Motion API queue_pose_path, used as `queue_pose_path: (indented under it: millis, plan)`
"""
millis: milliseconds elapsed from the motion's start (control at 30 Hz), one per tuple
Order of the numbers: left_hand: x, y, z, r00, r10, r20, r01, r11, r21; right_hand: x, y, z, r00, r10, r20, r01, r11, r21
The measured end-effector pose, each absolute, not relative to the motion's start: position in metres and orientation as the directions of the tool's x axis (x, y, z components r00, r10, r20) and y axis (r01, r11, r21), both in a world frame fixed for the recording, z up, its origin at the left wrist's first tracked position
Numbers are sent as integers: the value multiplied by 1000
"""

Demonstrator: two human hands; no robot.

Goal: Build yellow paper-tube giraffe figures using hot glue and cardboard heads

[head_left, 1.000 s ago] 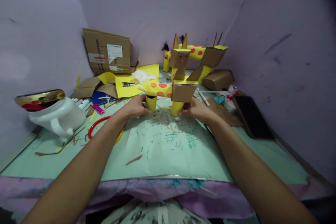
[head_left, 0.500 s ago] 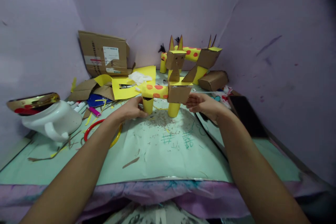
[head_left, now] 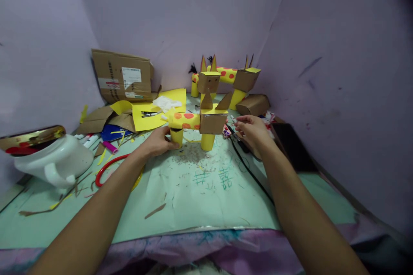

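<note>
A cardboard-and-paper animal figure [head_left: 184, 120] stands in the middle of the table, with a yellow body with orange spots, yellow tube legs and a boxy brown front with ears. My left hand [head_left: 161, 141] has thumb and fingers closed around its rear tube leg. My right hand [head_left: 250, 131] is just right of the boxy front and apart from it, fingers drawn together. A small white tip [head_left: 233, 119] shows at those fingertips; what it belongs to I cannot make out. Behind stands a second spotted figure [head_left: 227, 74], partly hidden by the first one's upright ears.
At left are a white pitcher-like pot [head_left: 61, 157], a red ring [head_left: 108, 169] and a magenta marker [head_left: 110, 147]. Yellow paper [head_left: 142, 120] and a cardboard box [head_left: 112, 71] lie behind. A black cable [head_left: 248, 172] and a dark flat slab [head_left: 295, 148] are at right.
The view has shifted, so the scene sits further left and lower. My right hand's fingers have gone from stretched beside the boxy front to drawn together, further from it. My left hand stays on the leg.
</note>
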State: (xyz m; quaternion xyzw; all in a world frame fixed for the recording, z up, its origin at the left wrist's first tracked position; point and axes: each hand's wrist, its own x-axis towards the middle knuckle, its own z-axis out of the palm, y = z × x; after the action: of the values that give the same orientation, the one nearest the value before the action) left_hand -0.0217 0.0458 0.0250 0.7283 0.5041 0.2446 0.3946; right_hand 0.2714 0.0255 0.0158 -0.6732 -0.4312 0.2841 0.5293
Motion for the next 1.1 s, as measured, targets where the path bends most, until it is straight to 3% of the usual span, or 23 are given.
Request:
queue_pose_path:
  millis: [567, 867, 1100]
  plan:
    - [-29, 49, 21, 455, 889, -55, 507, -209, 836, 275, 35, 5, 404, 902, 154, 356, 0, -934]
    - [-23, 46, 19, 398, 917, -24, 479, -185, 858, 282, 28, 14, 483, 832, 272, 534, -34, -845]
    - [-24, 48, 11, 351, 936, 36, 472, -210, 856, 264, 27, 23, 519, 783, 343, 513, 35, -858]
